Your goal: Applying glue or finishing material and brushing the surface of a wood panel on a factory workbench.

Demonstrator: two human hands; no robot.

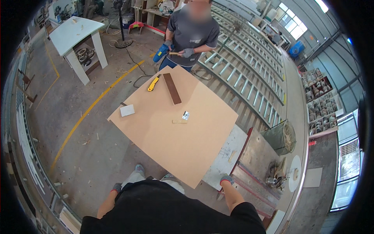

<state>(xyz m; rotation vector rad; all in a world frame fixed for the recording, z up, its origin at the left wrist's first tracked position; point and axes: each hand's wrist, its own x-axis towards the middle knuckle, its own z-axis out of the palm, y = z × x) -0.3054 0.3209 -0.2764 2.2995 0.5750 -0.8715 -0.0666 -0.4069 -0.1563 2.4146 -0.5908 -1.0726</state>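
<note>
My left hand (117, 187), in a grey glove, hangs low beside my body, away from the board; its fingers are too small to make out. My right hand (226, 179), also gloved, is at the edge of a pale worktop (220, 163), where I cannot tell how its fingers are set. In front of me lies a large tan board (175, 144). On it are a yellow utility knife (153, 84), a dark brown wooden strip (172, 89), a white block (127, 110), a small white-and-black card (186, 115) and a short light wooden strip (179, 121).
Across the board a person (193, 35) in gloves holds a blue power tool (160, 53) and a small wooden piece (173, 53). A white table (76, 33) stands far left, metal roller racks (249, 84) far right. A green mesh bin (279, 137) is at right; a cable (134, 62) crosses the floor.
</note>
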